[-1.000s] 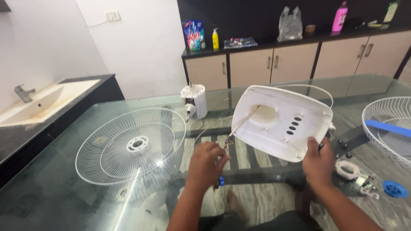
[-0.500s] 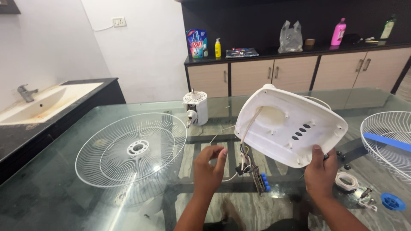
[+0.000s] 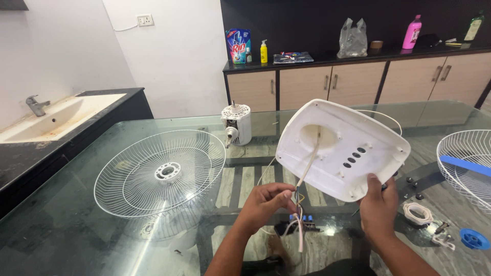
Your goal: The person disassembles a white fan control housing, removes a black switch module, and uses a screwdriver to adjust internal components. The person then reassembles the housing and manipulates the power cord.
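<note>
Glass-topped desk point(image 3: 76, 230), large, greenish and reflective, by which everything below is carried. White round wire fan guard point(image 3: 160, 172), laid flat on the left part of the desk, a plastic ring seen at its centre. Second white wire guard point(image 3: 468, 166), only partly in view at the right edge of the desk, a blue blade lying in it. White rounded plastic fan base plate point(image 3: 341, 148), held tilted above the desk in the centre-right, its hollow underside turned to the camera, with one large oval opening and a row of small slots. White cylindrical fan motor housing point(image 3: 237, 124), stood upright on the desk behind the guard, well apart from both hands. Right hand point(image 3: 379, 208), closed on the lower edge of the base plate, thumb on the facing side. Left hand point(image 3: 266, 203), closed with fingertips pinched on a bundle of thin wires point(image 3: 299, 225); a white cable is seen running from the oval opening of the plate down to this pinch, the loose ends hanging below it, just beside a small black part with blue buttons point(image 3: 302, 222). White plastic ring nut point(image 3: 418, 212) and blue round plastic cap point(image 3: 473, 238), lying on the desk to the right of the right hand, near small screws.
</note>
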